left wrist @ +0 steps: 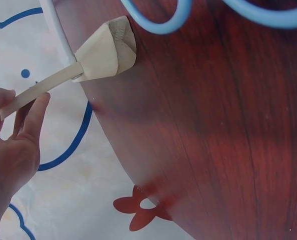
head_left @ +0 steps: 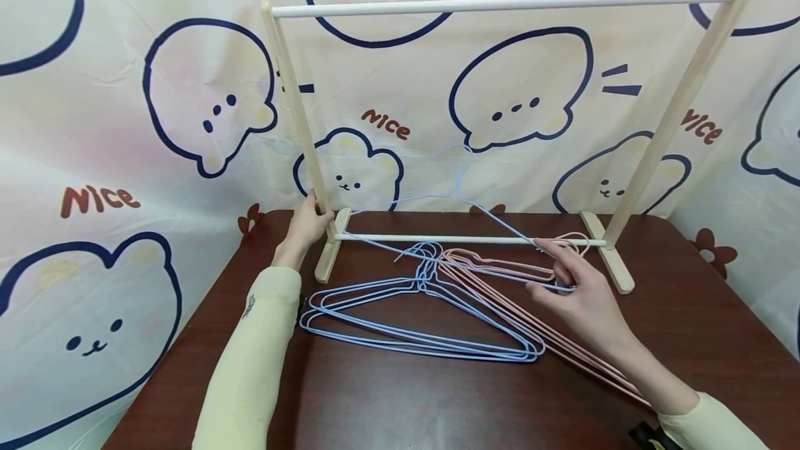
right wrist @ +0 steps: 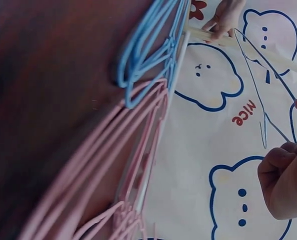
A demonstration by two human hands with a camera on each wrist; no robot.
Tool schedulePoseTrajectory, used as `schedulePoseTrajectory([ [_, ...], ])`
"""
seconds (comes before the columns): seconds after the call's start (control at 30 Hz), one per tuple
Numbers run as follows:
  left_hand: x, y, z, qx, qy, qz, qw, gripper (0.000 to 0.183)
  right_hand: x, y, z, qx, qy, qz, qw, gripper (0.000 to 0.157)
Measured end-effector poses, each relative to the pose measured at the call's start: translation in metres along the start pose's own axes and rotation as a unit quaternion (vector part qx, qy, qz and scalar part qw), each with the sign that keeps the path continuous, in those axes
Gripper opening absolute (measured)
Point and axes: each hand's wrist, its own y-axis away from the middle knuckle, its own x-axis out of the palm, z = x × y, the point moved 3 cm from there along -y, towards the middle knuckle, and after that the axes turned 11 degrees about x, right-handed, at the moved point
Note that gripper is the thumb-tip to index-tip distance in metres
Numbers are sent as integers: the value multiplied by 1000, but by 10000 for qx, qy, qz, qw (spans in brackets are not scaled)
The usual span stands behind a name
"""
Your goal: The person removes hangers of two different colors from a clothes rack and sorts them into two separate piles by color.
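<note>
My left hand [head_left: 304,228] grips the left upright post [head_left: 300,117] of a pale wooden rack near its foot. In the left wrist view, thumb and fingers lie on either side of that post. My right hand [head_left: 584,294] pinches one end of a blue clothes hanger [head_left: 498,219]. This hanger is raised, its hook upward, and it reaches left across the rack's lower white bar [head_left: 437,238]. Below it, several blue hangers [head_left: 425,351] lie in a pile on the table. Several pink hangers [head_left: 600,365] lie beside them, partly under my right forearm.
The rack's white top bar [head_left: 500,3] spans between the two posts, and no hangers hang on it. Its right foot [head_left: 609,255] stands on the dark wooden table [head_left: 400,401]. Behind the table hangs a cloth [head_left: 400,89] printed with cartoon bears.
</note>
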Motion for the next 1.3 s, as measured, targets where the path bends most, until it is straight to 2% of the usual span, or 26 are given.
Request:
schedulePoseTrajectory([
  [0.3,1,-3,3,-39,-43,9,10000,67,2,12,-19,400,-16,682,9969,58],
  [0.57,1,-2,2,-106,24,88,9999,66,21,21,-29,215,-92,1039,9943,54],
  [0.7,1,-2,2,-113,-6,110,9999,66,29,25,-33,312,-329,1246,9912,52],
  [0.87,1,-1,-1,-116,-2,125,9999,67,34,28,-38,546,-663,1531,9845,51],
  [1.03,1,0,-2,-154,-40,130,9998,67,38,31,-47,1101,-872,1970,9703,57],
  [1.13,1,-1,-1,-126,-90,161,9998,65,40,32,-51,1272,-830,2110,9656,60],
  [1.2,1,-2,-1,-104,-87,189,9997,65,41,32,-53,1229,-760,2148,9659,60],
  [1.3,2,-3,-2,-33,-42,240,9997,62,40,32,-53,952,-431,2163,9707,60],
])
